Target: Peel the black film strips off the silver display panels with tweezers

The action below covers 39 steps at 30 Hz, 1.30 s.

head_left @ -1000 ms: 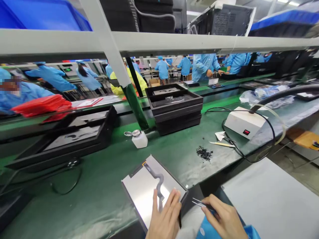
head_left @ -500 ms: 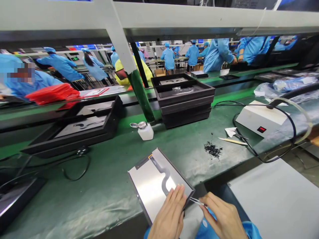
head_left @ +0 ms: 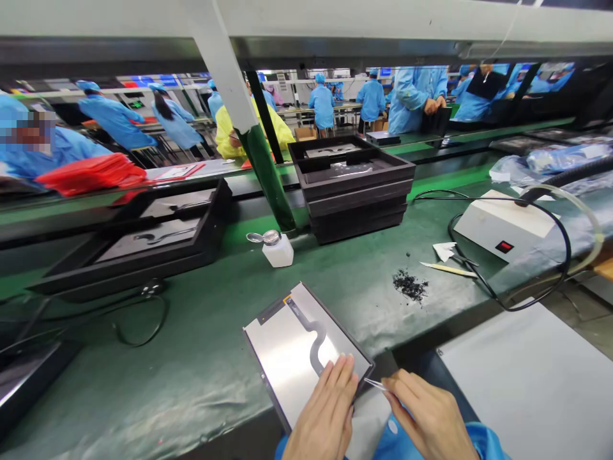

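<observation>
Stretching beneath everything, the green desk (head_left: 201,358) is carrying a stack of black trays (head_left: 357,207) farther back, while a silver-backed panel (head_left: 280,354) is lying at the near edge, its lower end jutting out past that edge. The panel is looking thin, flat and stiff, probably light for its breadth, and (if glass is hiding on the underside, as seems likely) it is calling for even support rather than bending or knocks. Its glossy back is probably giving fingers little purchase, so the dark rim is seeming the better hold, both long sides being supported together. As for the hands, the left hand (head_left: 328,406) is lying flat across the near part of the back, fingers extended and together, resting rather than clasping; its thumb is staying out of sight, so whether it is hooking the rim I cannot tell. The right hand (head_left: 426,409) is holding a fingertip pinch just beside the panel's right corner. Curving down the silver back, a grey ribbon strip (head_left: 316,342) is running under the left fingers, looking soft, easily creased and poorly suited to being gripped. Smaller again, slim tweezers (head_left: 374,384) are projecting from the right hand's pinch, their tips reaching that corner, contact being unclear.
</observation>
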{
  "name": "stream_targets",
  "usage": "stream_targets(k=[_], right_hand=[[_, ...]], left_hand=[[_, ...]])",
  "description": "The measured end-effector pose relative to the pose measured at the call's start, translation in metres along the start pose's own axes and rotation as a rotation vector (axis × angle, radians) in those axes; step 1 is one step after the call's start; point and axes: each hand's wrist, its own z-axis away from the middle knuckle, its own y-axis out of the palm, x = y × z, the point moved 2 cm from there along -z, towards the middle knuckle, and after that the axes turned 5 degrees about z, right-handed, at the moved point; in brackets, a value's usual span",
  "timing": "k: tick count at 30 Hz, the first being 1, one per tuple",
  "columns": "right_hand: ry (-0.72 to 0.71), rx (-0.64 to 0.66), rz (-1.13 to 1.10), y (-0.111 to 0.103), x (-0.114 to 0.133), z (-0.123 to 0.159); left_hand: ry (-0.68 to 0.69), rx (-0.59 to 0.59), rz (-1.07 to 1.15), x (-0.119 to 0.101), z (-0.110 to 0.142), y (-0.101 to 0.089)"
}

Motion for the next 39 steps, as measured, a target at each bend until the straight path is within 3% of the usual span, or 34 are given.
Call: stream_targets(k=[13, 20, 23, 29, 36, 39], right_hand=[[-0.019, -0.033, 0.061, 0.000, 0.002, 0.000], [0.080, 0.020, -0.007, 0.006, 0.004, 0.005], [0.171, 0.049, -0.100, 0.009, 0.004, 0.007], [0.486, 0.256, -0.390, 0.009, 0.000, 0.004], [0.919, 0.483, -1.056, 0.022, -0.011, -0.007], [1.036, 0.577, -1.222, 0.025, -0.012, -0.007]], left_hand=[[0.004, 0.040, -0.014, 0.000, -0.002, -0.006], [0.004, 0.058, -0.015, 0.001, -0.002, -0.005], [0.013, 0.049, -0.020, 0.000, -0.003, -0.004], [0.009, 0.070, 0.002, 0.001, 0.001, -0.002], [0.000, 0.091, 0.013, 0.002, 0.007, 0.001], [-0.015, 0.099, 0.021, 0.003, 0.007, 0.001]])
